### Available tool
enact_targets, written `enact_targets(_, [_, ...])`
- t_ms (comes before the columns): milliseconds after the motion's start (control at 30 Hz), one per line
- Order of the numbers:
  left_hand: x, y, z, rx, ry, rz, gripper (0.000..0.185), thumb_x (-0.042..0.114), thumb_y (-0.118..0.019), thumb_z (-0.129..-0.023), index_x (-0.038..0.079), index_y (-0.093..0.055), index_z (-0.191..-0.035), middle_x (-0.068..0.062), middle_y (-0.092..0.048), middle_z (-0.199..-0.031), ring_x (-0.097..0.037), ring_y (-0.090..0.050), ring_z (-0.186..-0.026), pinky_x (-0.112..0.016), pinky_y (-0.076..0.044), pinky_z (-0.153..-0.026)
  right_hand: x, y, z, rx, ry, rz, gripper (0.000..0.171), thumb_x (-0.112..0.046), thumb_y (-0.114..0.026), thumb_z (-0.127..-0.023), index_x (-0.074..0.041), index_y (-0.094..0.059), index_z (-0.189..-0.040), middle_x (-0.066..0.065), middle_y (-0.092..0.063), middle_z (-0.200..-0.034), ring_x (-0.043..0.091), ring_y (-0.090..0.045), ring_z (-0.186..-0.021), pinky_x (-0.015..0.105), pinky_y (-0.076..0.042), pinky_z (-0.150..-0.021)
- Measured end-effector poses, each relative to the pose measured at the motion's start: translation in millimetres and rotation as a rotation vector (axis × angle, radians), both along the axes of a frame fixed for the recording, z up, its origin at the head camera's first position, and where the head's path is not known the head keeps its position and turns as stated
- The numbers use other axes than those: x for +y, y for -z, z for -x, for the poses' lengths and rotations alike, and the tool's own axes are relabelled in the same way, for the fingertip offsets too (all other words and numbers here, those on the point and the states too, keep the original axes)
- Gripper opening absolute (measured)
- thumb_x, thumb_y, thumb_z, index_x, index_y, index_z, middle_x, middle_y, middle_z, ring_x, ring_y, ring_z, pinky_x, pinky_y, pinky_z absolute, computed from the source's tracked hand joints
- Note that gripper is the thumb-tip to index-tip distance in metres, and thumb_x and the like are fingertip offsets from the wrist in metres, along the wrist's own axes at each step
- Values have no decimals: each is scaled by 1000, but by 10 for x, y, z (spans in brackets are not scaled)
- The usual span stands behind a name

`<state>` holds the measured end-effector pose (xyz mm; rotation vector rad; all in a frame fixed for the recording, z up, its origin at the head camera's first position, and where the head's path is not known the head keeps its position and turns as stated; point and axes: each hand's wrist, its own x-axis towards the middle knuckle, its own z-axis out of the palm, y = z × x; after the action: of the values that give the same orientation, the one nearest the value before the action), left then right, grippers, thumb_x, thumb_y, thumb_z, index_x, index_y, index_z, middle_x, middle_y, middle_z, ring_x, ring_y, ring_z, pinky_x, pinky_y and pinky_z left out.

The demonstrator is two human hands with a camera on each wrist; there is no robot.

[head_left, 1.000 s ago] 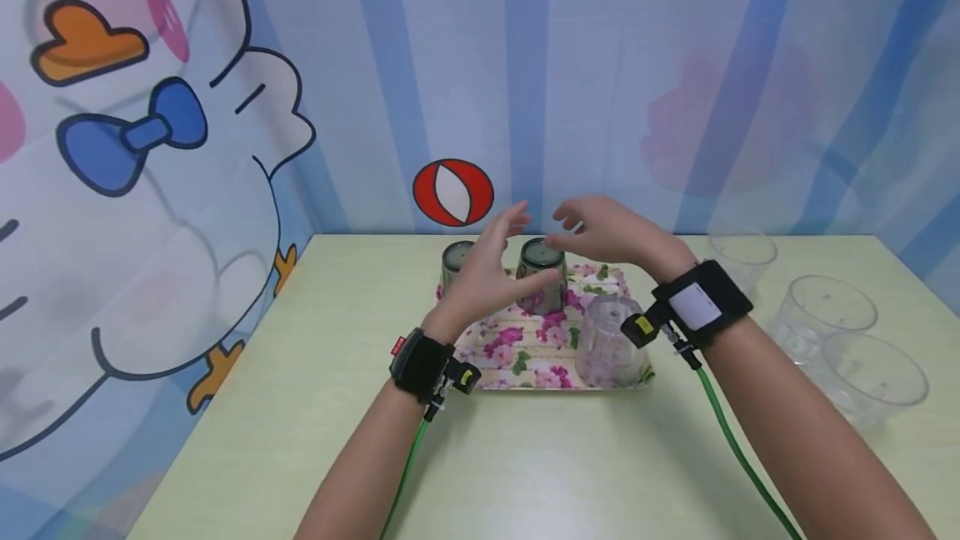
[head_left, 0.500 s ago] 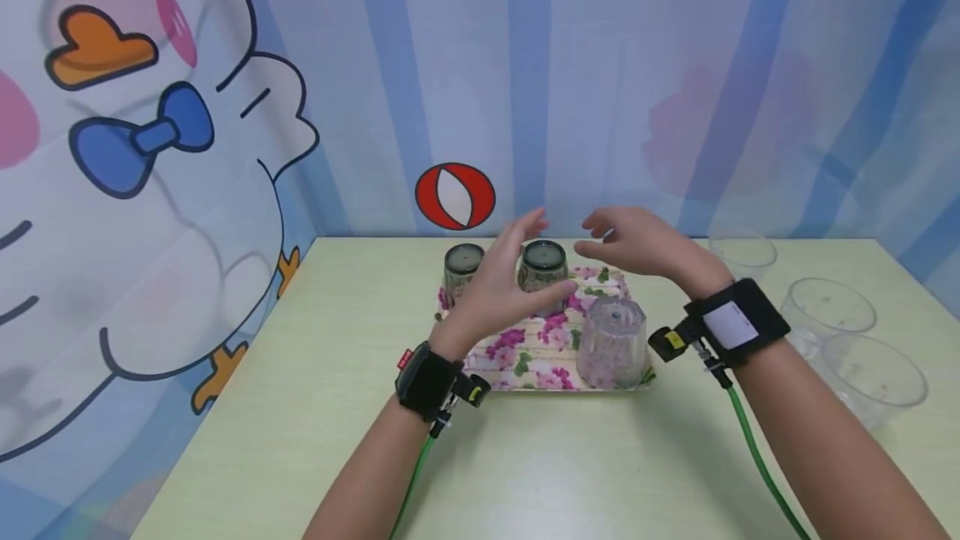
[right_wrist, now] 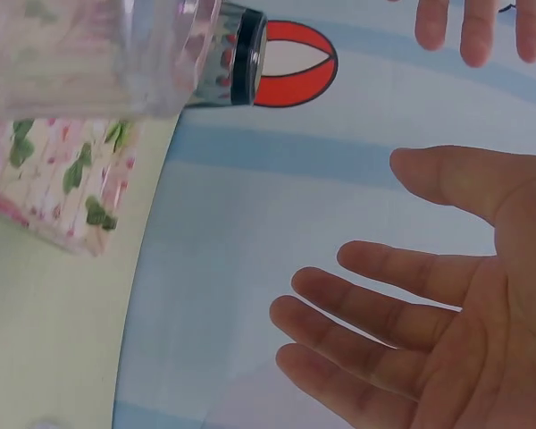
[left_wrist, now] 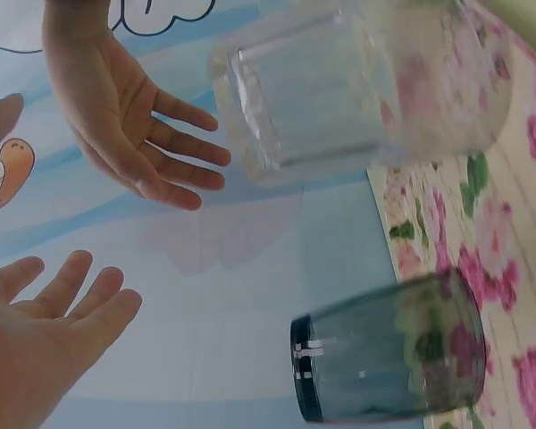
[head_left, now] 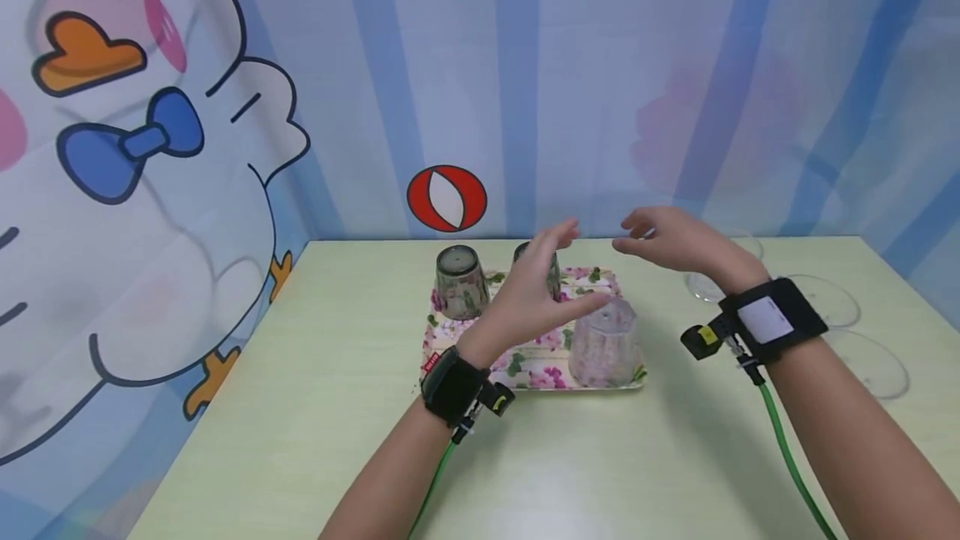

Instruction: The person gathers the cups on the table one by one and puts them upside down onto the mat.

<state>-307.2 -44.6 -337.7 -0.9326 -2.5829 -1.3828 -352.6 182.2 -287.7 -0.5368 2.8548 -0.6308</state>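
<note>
My left hand [head_left: 525,298] hovers over a floral tray [head_left: 551,377], its fingers extended and thumb apart, holding nothing. Higher and to the right is my right hand [head_left: 675,244], fingers relaxed around bare air, beyond the tray's right edge. Three glasses stand upside down on the tray. One dark grey glass [head_left: 461,286] is at the back left; another dark glass [head_left: 553,277] is partly hidden behind my left hand. A clear glass [head_left: 603,348] stands at the front right, just below my left thumb. In the left wrist view, both the clear glass [left_wrist: 339,98] and a dark glass [left_wrist: 393,349] show close up.
Several clear cups stand at the right of the pale table [head_left: 300,407], partly hidden by my right hand and forearm; one clear cup [head_left: 702,286] shows below the hand. A printed cloth backdrop [head_left: 570,107] rises behind the table. Green cables [head_left: 787,448] trail from both wrists.
Both hands have moved to the right, the right one farther away from the tray. The left-hand dark glass has come into full view. The glasses stay in place on the tray.
</note>
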Motion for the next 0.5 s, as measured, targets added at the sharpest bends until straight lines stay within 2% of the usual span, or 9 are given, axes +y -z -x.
enact_targets(133, [143, 4, -35, -12, -1, -12, 85, 44, -69, -85, 36, -15, -151, 2, -34, -153, -16, -34, -143, -48, -41, -112, 140, 26, 31, -3, 21, -4, 57, -38, -50, -98, 5, -45, -136, 33, -52, -132, 47, -52, -118, 57, -49, -89])
enact_targets(333, [366, 11, -86, -34, -12, -67, 83, 39, -70, -86, 31, -20, -152, 1, -34, -153, -15, -36, -140, -38, -45, -109, 354, 64, 93, -17, 65, -33, 61, -42, -48, -98, 6, -45, -136, 34, -50, -133, 48, -51, -118, 59, -48, -90])
enact_targets(500, [526, 9, -176, -36, -25, -79, 80, 37, -70, -86, 29, -23, -151, 2, -38, -150, -14, -38, -139, -38, -45, -108, 527, 89, 133, -17, 98, -56, 61, -41, -47, -98, 7, -45, -136, 35, -49, -133, 49, -50, -119, 60, -48, -91])
